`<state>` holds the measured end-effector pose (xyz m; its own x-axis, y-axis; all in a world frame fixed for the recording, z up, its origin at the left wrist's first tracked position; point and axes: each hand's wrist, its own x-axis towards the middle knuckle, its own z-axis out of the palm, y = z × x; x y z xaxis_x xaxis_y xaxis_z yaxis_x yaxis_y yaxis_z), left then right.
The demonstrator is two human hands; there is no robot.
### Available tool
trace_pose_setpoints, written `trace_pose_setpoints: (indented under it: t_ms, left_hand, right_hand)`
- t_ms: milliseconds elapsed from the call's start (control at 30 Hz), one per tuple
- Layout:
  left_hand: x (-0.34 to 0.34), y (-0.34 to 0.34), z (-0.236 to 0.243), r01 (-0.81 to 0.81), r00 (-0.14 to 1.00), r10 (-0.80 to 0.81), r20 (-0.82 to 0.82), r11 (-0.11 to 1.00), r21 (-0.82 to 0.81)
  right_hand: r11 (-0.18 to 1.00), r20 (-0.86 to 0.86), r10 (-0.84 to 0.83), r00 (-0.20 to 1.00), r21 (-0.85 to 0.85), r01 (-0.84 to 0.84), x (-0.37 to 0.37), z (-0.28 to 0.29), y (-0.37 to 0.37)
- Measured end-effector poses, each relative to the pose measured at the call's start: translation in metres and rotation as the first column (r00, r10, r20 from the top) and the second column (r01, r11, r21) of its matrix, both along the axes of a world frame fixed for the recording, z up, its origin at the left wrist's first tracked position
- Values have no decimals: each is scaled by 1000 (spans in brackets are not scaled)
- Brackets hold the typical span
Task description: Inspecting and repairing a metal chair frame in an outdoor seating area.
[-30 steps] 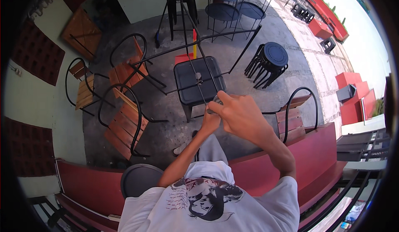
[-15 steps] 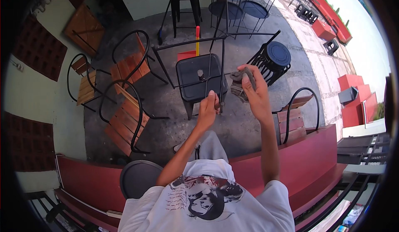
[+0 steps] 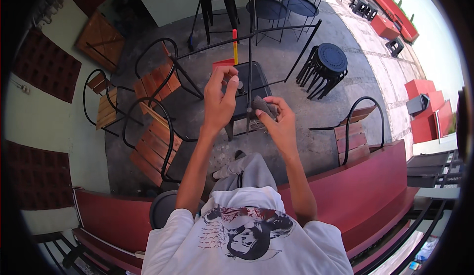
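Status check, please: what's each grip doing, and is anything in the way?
Left grip open, nothing seen in it. Right grip holding gray cloth beside black metal frame; contact unclear. Black stool seen behind the frame.

Looking steeply down from the person's head, one wide fisheye: white shirt [image 3: 247, 233] close below, left hand [image 3: 219, 100] and right hand [image 3: 281, 127] mid-frame, grey floor [image 3: 308, 110] stretching out ahead!
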<state>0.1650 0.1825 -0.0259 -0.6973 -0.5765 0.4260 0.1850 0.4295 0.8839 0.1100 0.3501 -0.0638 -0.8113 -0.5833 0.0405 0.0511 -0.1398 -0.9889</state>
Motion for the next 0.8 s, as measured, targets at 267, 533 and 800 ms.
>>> trace_pose_setpoints:
  t_ms: [267,533,800]
  left_hand:
    - [-94,-24,41,139,987,-50,154,750,-647]
    - [-128,-30,11,176,979,-49,196,684,-708]
    - [-127,-40,3,65,962,163,220,642,-764]
  right_hand:
    - [990,-29,97,995,106,-94,16,33,-6]
    - [980,219,190,957,13,-198,26,37,-10]
    - [939,215,280,936,-262,-221,46,30,-21]
